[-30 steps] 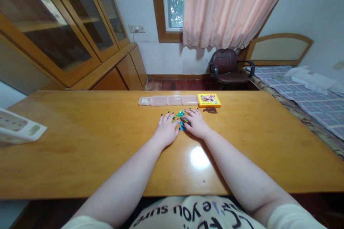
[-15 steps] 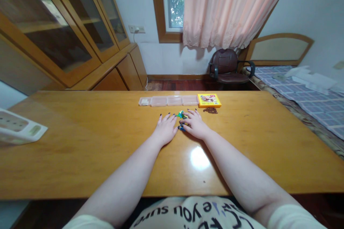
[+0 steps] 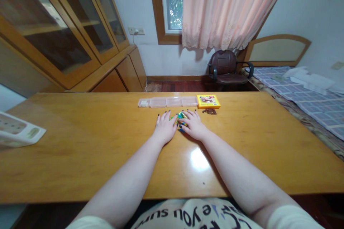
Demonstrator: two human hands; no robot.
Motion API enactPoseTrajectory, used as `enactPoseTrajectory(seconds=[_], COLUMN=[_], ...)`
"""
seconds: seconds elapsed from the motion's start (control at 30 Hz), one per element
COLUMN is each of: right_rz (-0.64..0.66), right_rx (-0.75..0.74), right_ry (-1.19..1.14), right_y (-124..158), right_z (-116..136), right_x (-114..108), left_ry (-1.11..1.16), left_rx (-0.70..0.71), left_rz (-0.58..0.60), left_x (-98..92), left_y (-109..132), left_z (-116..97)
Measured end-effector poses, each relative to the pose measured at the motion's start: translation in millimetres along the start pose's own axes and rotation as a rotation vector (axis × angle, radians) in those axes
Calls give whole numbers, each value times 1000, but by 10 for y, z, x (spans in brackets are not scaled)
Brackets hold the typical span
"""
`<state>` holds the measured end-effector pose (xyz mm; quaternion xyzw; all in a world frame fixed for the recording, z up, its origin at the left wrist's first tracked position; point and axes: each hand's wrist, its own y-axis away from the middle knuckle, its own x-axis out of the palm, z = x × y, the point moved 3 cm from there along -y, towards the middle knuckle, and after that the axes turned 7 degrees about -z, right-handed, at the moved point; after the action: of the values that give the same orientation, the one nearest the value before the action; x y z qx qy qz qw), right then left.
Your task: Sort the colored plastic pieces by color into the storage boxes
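Observation:
My left hand (image 3: 166,127) and my right hand (image 3: 192,126) lie flat side by side on the wooden table (image 3: 80,143), fingers stretched out. Between them sits a small heap of green, blue and yellow pieces (image 3: 181,117), partly hidden under the fingers and thumbs. Both hands touch the heap at its edges. Neither hand grips anything that I can see.
A row of clear plastic compartment boxes (image 3: 168,102) lies beyond the hands, with a yellow box (image 3: 208,101) at its right end and a pile of small dark pieces (image 3: 209,111) in front of it. A white tray (image 3: 16,134) sits at far left. A chair and a bed stand behind.
The two hands have drawn closer together, pushing the coloured pieces into a tighter heap. The camera has tilted slightly.

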<state>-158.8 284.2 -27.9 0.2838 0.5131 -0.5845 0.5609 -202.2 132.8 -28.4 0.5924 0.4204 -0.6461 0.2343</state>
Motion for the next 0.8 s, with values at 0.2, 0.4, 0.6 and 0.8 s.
enactPoseTrajectory(seconds=[0.2, 0.4, 0.6, 0.8], right_rz=[-93, -33, 19, -30], right_rx=[129, 123, 38, 98], right_ry=[48, 47, -14, 2], right_y=[-11, 2, 11, -8], right_z=[-67, -56, -17, -57], right_x=[-26, -11, -7, -27], left_ry=[7, 12, 18, -5], left_rx=[17, -1, -8, -5], left_rz=[6, -24, 2, 17], left_x=[14, -136, -47, 22], left_y=[2, 28, 8, -3], left_z=[-13, -19, -9, 14])
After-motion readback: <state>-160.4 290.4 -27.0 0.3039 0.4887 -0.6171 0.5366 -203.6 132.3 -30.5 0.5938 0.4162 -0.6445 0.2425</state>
